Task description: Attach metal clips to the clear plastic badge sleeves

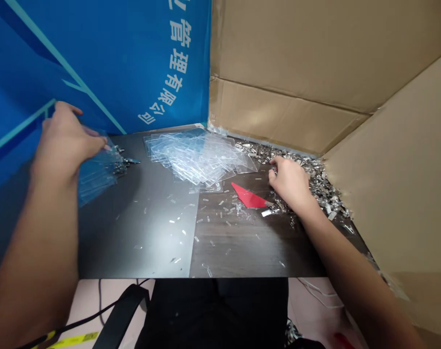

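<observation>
My left hand [69,138] rests on a bundle of clear plastic sleeves [96,174] at the left of the tabletop, its fingers over the bundle's upper edge. Small metal clips [119,162] poke out beside those fingertips. My right hand [287,182] lies curled at the edge of a heap of small metal clips [317,179], and its fingertips hide whatever they may touch. A loose pile of clear plastic sleeves [196,157] fills the table's middle. Near my right hand lies a red triangular piece [247,196].
Small clear plastic bits [220,213] are scattered over the dark tabletop [147,232]. Cardboard sheets [296,63] stand along the back and right, and a blue banner with white characters [96,58] stands at the left. Dark clothing and cables show below the front edge.
</observation>
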Motion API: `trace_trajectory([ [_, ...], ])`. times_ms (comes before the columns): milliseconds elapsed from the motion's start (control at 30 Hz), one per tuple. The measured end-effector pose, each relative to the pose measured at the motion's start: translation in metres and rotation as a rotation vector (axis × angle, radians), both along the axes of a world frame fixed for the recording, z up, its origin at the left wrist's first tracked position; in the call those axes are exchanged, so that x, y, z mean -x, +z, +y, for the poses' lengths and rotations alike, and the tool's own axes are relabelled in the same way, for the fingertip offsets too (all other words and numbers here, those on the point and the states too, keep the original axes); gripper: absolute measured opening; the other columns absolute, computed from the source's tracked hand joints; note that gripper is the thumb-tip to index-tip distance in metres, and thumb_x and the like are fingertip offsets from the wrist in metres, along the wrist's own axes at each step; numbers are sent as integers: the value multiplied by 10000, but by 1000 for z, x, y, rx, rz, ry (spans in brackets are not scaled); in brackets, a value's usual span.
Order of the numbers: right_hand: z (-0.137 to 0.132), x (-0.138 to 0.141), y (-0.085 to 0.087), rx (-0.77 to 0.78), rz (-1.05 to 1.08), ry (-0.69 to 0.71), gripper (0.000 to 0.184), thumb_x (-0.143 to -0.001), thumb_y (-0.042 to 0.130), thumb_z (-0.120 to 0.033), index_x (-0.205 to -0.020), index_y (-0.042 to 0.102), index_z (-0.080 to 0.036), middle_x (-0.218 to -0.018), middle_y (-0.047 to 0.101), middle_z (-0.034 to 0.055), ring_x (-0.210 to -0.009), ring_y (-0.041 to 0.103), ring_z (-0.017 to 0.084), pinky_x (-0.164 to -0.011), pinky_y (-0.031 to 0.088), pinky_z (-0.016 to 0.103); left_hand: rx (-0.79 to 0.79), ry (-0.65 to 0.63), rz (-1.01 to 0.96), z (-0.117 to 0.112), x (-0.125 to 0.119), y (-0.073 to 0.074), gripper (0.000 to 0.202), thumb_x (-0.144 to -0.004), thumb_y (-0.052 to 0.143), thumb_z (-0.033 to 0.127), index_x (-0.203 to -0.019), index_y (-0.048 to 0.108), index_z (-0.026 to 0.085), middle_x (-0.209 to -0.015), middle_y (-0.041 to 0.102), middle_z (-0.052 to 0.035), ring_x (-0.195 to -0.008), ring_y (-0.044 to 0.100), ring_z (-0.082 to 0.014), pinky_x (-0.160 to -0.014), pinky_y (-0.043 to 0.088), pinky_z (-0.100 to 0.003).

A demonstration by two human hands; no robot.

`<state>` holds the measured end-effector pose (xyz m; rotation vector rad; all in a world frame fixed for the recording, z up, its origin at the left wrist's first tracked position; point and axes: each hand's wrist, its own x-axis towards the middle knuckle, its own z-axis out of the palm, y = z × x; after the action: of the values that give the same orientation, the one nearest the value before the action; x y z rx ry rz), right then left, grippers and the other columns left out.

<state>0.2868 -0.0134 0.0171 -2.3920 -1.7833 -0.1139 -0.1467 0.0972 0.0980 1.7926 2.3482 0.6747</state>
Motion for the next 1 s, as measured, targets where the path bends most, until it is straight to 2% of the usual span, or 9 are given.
trace_trajectory([
  [100,-1,3,-4,-91,29,30,408,-1075,567,-167,-1428,770,-132,-1290,788,221,-1112,776,366,-959,592,463,89,204,57,-8,-5,0,997,-766,878,136,-1645,409,127,-1791,431,-274,-1603,499,-541,-1247,493,-771],
  [233,-2,5,-9,-129,84,63,405,-1070,581,-158,-1423,775,-129,-1281,756,238,-1061,767,366,-954,594,494,10,83,84,-16,-14,0,842,-867,880,386,-1533,442,116,-1919,101,-189,-1747,92,-586,-1409,163,-791],
  [333,-1,5,-12,-129,84,83,406,-1066,562,-150,-1407,780,-121,-1279,752,241,-1060,766,373,-946,588,498,-165,-207,140,-11,-23,-14,517,-956,744,356,-1374,600,87,-1732,442,-245,-1634,330,-567,-1337,287,-797],
  [400,-1,5,-13,-135,83,104,404,-1066,550,-163,-1392,783,-116,-1277,758,236,-1061,764,372,-941,585,495,-216,-584,179,-5,-36,-32,359,-994,652,325,-1272,710,105,-1465,680,-227,-1461,552,-456,-1298,415,-693],
  [467,-1,5,-14,-132,85,123,395,-1065,547,-176,-1371,792,-119,-1255,767,226,-1057,764,368,-938,581,490,-194,-993,181,0,-54,-52,338,-1033,597,329,-1272,768,160,-1402,751,-175,-1381,644,-373,-1264,493,-579],
  [533,-2,5,-14,-119,90,137,383,-1064,555,-175,-1354,800,-124,-1236,773,221,-1057,764,366,-937,577,484,-153,-1182,191,0,-70,-69,332,-1032,628,325,-1279,799,183,-1432,766,-168,-1366,681,-363,-1216,543,-539],
  [633,-2,6,-13,-105,94,150,368,-1057,568,-160,-1332,811,-133,-1228,779,214,-1057,765,360,-932,579,473,-102,-1249,235,-3,-84,-81,321,-1057,598,247,-1293,808,188,-1433,781,-171,-1319,725,-350,-1163,577,-526],
  [800,-2,7,-14,-115,86,155,352,-1047,583,-163,-1303,824,-149,-1212,798,193,-1031,771,353,-911,593,471,-90,-1208,255,-5,-81,-80,332,-1070,567,205,-1313,792,185,-1264,804,-158,-1124,776,-310,-983,612,-436],
  [1000,-4,11,-13,-86,111,168,337,-1052,594,-156,-1294,827,-161,-1225,806,184,-1044,784,345,-909,600,459,-123,-1208,310,-5,-80,-83,448,-1068,525,202,-1458,742,179,-1239,754,-159,-1143,720,-312,-997,588,-430],
])
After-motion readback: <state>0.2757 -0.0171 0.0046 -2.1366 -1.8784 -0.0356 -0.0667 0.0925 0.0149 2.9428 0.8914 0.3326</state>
